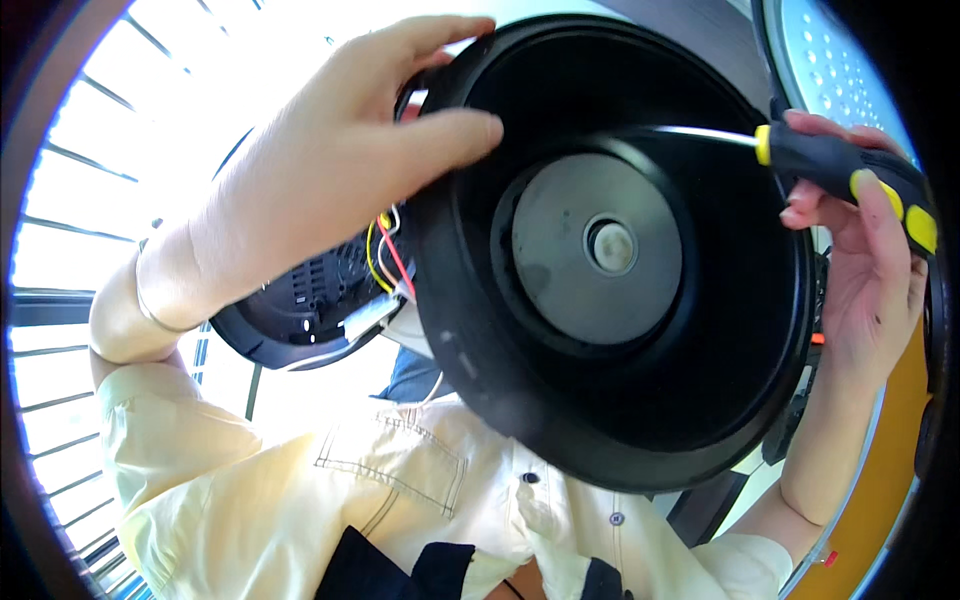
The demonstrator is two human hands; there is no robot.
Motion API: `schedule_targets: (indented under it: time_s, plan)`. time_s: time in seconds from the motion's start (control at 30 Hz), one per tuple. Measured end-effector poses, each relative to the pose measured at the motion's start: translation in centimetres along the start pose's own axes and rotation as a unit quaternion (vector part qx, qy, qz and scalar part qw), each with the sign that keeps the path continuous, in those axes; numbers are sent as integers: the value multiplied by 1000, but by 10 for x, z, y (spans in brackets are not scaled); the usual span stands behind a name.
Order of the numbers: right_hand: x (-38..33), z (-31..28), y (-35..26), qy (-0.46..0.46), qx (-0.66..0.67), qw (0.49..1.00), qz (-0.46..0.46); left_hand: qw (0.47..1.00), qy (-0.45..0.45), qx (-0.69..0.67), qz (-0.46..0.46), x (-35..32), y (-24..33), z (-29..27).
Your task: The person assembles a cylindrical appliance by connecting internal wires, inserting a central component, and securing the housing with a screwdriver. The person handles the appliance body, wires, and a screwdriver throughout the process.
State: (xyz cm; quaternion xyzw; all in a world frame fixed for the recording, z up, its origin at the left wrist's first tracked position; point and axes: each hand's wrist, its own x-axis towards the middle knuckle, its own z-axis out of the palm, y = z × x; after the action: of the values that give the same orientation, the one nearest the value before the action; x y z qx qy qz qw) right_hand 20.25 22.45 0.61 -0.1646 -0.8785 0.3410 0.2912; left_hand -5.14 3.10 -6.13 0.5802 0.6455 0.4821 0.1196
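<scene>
A rice cooker body point(740, 330), black, deep and round, is tipped so its open side faces up at me. At its bottom sits a round grey heating plate point(560, 250) with a small pale disc in the middle. My left hand point(370, 130) grips the rim at the upper left, thumb over the edge; some fingertips are hidden. My right hand point(860, 240) is closed around a black and yellow screwdriver point(820, 160) at the right rim. Its shaft points left into the body, above the plate; the tip is hard to make out.
Left of the body hangs a black vented base part point(300, 305), with red, yellow and white wires point(385, 250) by it. A bluish dimpled panel point(835, 75) is at the upper right. An orange-brown surface point(885, 450) runs along the right, and bright slatted blinds point(60, 370) along the left.
</scene>
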Motion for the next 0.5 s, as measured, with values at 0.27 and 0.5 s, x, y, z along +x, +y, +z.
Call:
schedule_targets:
  time_s: [0.27, 0.5]
  plan:
    - [-34, 11, 26, 64, -43, 997, -22, 969, -22, -222, -106, -7, 15, 12]
    - [-48, 22, 41, 91, -27, 993, -64, 972, -42, -217, -78, 1, -9, 7]
